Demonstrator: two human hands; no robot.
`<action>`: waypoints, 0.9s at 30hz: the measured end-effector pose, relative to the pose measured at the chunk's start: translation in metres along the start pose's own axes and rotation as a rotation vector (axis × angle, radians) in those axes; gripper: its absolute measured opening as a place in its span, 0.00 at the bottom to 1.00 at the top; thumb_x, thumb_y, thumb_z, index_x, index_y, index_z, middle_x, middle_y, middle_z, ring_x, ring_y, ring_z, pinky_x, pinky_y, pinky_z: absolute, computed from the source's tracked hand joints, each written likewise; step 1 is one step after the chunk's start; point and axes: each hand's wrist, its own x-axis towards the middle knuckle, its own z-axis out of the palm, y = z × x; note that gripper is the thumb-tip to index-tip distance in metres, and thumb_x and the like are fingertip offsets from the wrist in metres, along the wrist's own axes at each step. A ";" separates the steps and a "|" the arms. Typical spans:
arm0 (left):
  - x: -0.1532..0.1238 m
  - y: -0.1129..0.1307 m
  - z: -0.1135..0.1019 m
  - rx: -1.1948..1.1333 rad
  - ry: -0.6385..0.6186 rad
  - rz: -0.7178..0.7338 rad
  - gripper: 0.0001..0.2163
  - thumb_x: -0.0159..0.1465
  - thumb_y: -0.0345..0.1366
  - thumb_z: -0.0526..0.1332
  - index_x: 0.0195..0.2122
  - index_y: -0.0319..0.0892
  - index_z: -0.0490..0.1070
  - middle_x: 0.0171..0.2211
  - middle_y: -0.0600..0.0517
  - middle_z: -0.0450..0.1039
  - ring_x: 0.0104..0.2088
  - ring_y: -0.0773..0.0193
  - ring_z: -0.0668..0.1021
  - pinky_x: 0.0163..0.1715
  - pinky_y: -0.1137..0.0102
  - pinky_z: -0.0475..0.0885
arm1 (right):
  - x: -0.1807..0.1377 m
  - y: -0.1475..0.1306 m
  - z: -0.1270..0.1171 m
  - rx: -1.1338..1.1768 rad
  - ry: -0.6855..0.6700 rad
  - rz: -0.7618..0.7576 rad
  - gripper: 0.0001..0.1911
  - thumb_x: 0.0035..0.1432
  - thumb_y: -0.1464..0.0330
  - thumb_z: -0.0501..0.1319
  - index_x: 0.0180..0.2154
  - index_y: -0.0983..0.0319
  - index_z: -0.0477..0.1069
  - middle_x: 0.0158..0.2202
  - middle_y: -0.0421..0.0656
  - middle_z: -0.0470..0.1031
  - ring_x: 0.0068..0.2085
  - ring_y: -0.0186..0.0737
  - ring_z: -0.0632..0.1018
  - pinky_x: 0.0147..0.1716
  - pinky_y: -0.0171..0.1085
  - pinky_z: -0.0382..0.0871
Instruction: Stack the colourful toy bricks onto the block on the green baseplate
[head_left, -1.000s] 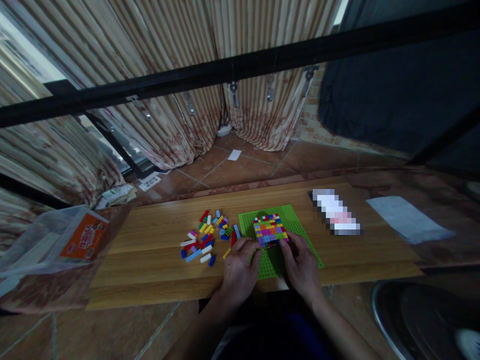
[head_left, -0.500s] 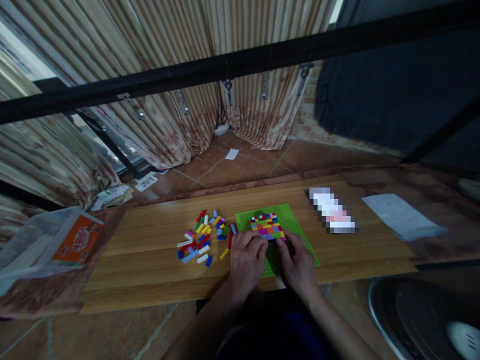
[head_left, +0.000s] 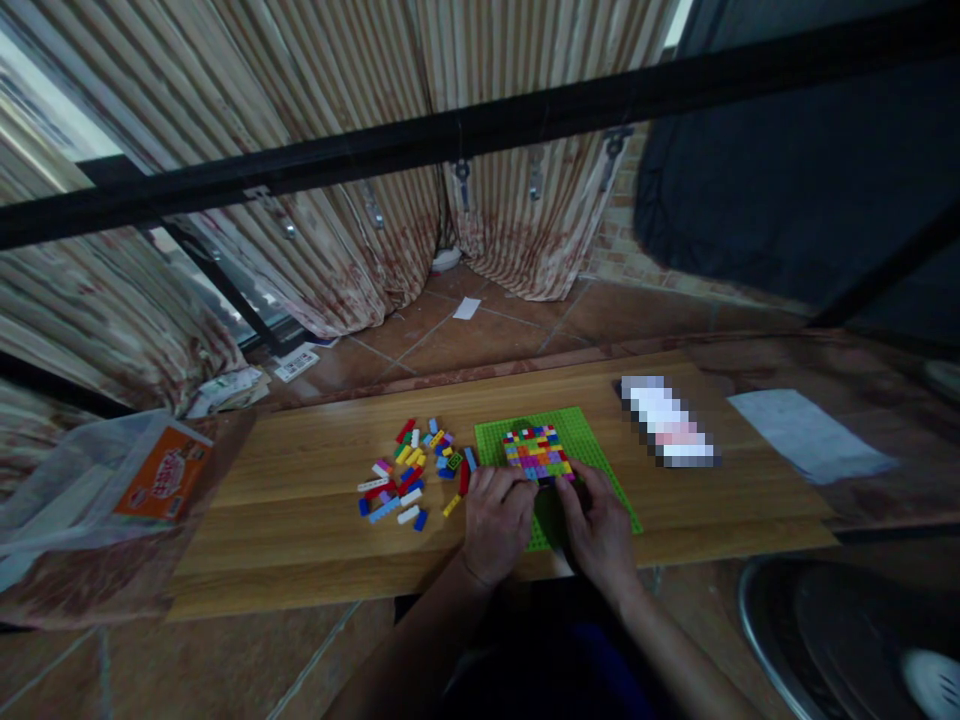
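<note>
A many-coloured block of joined toy bricks (head_left: 538, 452) sits over the green studded baseplate (head_left: 577, 440); whether it is pressed onto the studs I cannot tell. My left hand (head_left: 499, 515) is closed at its near left corner, the fingers curled and their tips partly hidden. On the near right corner, my right hand (head_left: 600, 525) grips the block with the thumb at the near edge and the fingers along the side. Left of the baseplate lies a scatter of loose toy bricks (head_left: 411, 457), with a red brick (head_left: 463, 477) and a yellow one (head_left: 451, 505) close to my left hand.
The wooden board (head_left: 300, 510) carries all of this. A blurred-out phone-like object (head_left: 667, 422) lies at its right. Beyond it is a white sheet (head_left: 810, 432). A clear plastic tub (head_left: 82, 480) with an orange label stands at the left. A dark bar (head_left: 405, 145) crosses before the curtains.
The whole view has shifted very slightly. Both hands keep nearly the same place and grip at the near edge of the brick block.
</note>
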 end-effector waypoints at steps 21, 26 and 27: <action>-0.004 -0.003 -0.003 -0.214 -0.075 -0.285 0.15 0.61 0.29 0.57 0.50 0.44 0.66 0.46 0.48 0.69 0.48 0.62 0.73 0.48 0.64 0.71 | 0.000 0.002 0.001 0.032 -0.013 0.015 0.19 0.62 0.57 0.52 0.48 0.61 0.68 0.44 0.50 0.73 0.45 0.47 0.74 0.43 0.45 0.69; 0.001 0.001 0.000 -0.219 -0.086 -0.382 0.21 0.59 0.33 0.61 0.54 0.44 0.61 0.48 0.47 0.67 0.47 0.61 0.72 0.46 0.64 0.71 | -0.001 0.001 0.000 0.053 -0.021 0.020 0.19 0.65 0.59 0.48 0.48 0.61 0.68 0.45 0.50 0.73 0.47 0.46 0.74 0.46 0.45 0.67; 0.001 0.002 0.001 -0.224 -0.082 -0.397 0.21 0.59 0.34 0.62 0.54 0.44 0.60 0.48 0.47 0.66 0.46 0.61 0.72 0.45 0.64 0.71 | -0.001 0.001 0.000 0.050 -0.018 0.017 0.19 0.65 0.59 0.48 0.48 0.61 0.69 0.45 0.50 0.73 0.46 0.46 0.74 0.45 0.45 0.67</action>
